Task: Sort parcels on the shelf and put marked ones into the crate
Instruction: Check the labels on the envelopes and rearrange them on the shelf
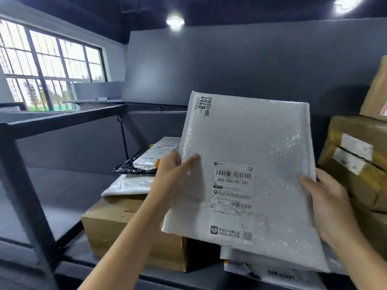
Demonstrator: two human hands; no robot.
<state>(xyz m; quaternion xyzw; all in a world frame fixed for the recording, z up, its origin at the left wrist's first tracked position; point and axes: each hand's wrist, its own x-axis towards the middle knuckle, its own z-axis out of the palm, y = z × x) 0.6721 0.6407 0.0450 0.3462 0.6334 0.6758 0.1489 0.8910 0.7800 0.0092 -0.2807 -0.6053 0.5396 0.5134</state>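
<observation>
I hold a large white bubble mailer (247, 147) upright in front of me over the dark shelf (62, 185). Its face carries a barcode label and, at the top left corner, a printed number 8707. My left hand (173, 170) grips its left edge, thumb across the front. My right hand (328, 204) grips its right edge, thumb on the front and fingers hidden behind. Under the mailer lie more white mailers (272, 266). No crate is in view.
A brown carton (117, 225) sits on the shelf left of centre with white and black bags (138, 166) stacked on it. Taped cartons (360, 160) pile up at the right. The shelf's black frame post (23, 185) stands at the left, with a window behind it.
</observation>
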